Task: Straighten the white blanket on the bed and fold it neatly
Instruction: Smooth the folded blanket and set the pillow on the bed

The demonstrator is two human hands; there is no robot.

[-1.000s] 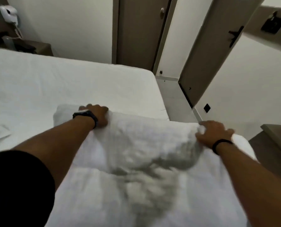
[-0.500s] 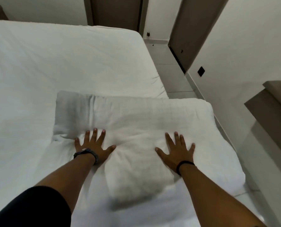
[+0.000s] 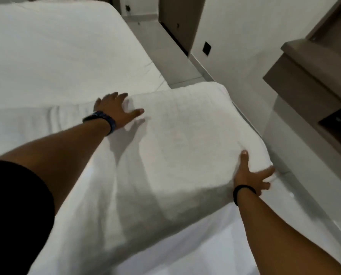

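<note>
The white blanket [image 3: 177, 139] lies folded in a thick rectangle near the right corner of the bed [image 3: 56, 48]. My left hand [image 3: 116, 111] rests flat on the blanket's far edge with fingers spread, a dark watch on the wrist. At the blanket's right end, over the bed's side, my right hand [image 3: 251, 175] is laid against the blanket with fingers apart and the thumb up on the fabric. Neither hand visibly pinches the cloth.
A pale tiled floor [image 3: 173, 62] runs along the bed's right side. A brown door [image 3: 177, 18] stands at the back, with a white wall [image 3: 255, 36] beside it. A brown wooden shelf unit [image 3: 314, 72] juts out on the right.
Both hands have left the middle of the blanket: the left slid to the far edge, the right to the blanket's right end. The view has shifted right and closer.
</note>
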